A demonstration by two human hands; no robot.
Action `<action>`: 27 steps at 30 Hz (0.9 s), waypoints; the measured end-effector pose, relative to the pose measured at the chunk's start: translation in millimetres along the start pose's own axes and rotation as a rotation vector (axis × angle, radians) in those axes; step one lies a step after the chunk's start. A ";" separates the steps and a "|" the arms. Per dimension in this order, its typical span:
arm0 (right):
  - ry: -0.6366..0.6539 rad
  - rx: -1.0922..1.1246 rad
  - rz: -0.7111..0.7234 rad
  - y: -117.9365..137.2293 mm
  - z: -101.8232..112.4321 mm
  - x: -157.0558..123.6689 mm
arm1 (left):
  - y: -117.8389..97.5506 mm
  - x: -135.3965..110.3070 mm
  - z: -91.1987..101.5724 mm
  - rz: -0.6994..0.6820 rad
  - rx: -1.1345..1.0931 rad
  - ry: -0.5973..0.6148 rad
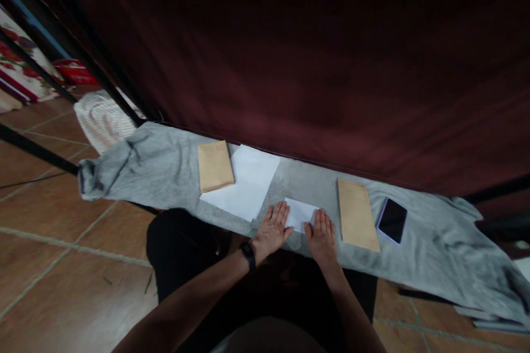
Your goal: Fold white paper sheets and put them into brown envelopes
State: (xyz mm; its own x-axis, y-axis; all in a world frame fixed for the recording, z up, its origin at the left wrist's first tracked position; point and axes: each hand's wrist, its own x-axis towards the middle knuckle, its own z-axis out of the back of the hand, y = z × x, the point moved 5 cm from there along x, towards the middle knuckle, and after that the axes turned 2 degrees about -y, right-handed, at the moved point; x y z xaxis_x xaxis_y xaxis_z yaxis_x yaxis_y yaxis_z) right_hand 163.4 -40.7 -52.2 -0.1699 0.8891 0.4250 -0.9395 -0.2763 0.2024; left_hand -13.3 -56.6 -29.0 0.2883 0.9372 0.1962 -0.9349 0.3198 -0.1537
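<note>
Touching small white paper point(301, 213), left hand point(273, 229), right hand point(322, 236) opposite, cloth point(312, 179) beneath

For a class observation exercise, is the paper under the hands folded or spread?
Probably folded: the paper under the left hand and right hand looks much smaller than the white sheet; creases unclear.

No text, label, brand, number or sign can be read here.
</note>
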 end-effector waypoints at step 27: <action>0.036 -0.062 0.150 13.5 7.3 -3.6 | 5.3 -0.4 -2.2 -0.056 0.023 -0.125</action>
State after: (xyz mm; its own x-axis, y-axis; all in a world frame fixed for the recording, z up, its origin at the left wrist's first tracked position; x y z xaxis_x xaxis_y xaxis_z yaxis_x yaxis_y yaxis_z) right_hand 153.5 -50.4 -44.5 -0.3189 0.8524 0.4145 -0.9191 -0.3848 0.0843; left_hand -17.8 -54.9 -32.0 0.3138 0.8926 0.3236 -0.9230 0.3668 -0.1166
